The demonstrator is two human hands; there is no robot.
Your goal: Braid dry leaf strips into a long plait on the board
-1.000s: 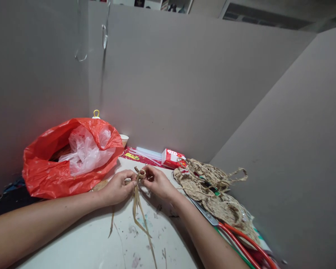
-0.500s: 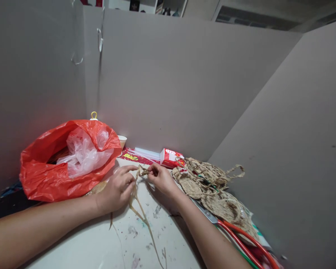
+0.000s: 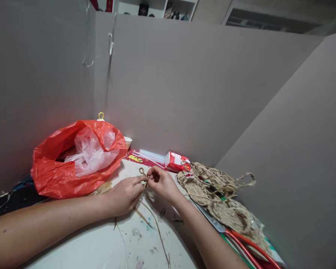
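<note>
A thin braided cord of brown plant fibre [image 3: 142, 171] ends in a small loop just above my fingertips. My left hand [image 3: 128, 193] pinches it from the left, palm down over the table. Close against it, my right hand [image 3: 162, 183] pinches the same cord from the right, with thumb and fingertips together. Loose flat strands [image 3: 156, 224] trail from under my hands toward the table's front. The stretch of cord between the fingers is mostly hidden.
An open red plastic bag [image 3: 53, 179] with a clear bag inside stands left. On the right lie braided cord pieces [image 3: 221, 190] and red-handled scissors [image 3: 240, 243]. Behind are a red-and-white packet [image 3: 174, 161], pale straws [image 3: 152, 156] and a paper cup [image 3: 128, 142]. Grey partitions [image 3: 168, 82] surround the stained white table [image 3: 100, 239].
My hands have come together on the cord, and its end now stands up as a small loop. The view has shifted, so everything sits slightly farther right.
</note>
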